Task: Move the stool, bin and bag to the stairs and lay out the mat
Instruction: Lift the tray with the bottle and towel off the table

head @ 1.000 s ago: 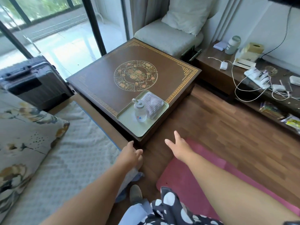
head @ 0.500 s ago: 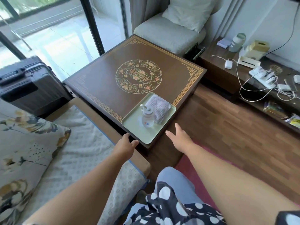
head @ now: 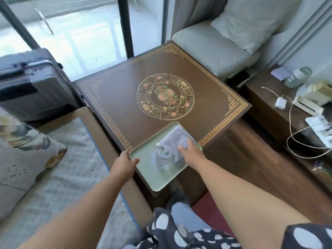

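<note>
Both hands were at the green tray (head: pixel 158 178) on the near corner of the dark table (head: pixel 125 108). Left hand (head: pixel 124 163) was at the tray's near-left rim, thumb over the edge, fingers hidden under/behind, so prob gripping the rim but can't confirm a full wrap. Right hand (head: pixel 189 151) lay over the far-right side, fingers fairly straight on the folded cloth (head: pixel 177 141); looked relaxed, not clamped on anything. Small clear bottle (head: pixel 164 157) stood upright between the two hands, touching the cloth.

Key relation: tray's long axis ran near-left to far-right, hands roughly at opposite ends, near corner overhanging the table edge toward the person. A two-handed lift looked set up IMO, but the right hand needed to get to the rim first. Bottle is top-heavy, so tilt = tip risk.

Task things: only the mat (head: pixel 206 211) showed, a red strip on the wood floor by the person's right leg, mostly hidden by arm and clothing. Stool, bin, bag, stairs: none identifiable in view. Suitcase (head: pixel 32 85) stood left of the table. Judging by this, clearing the tray looked like a side step.
</note>
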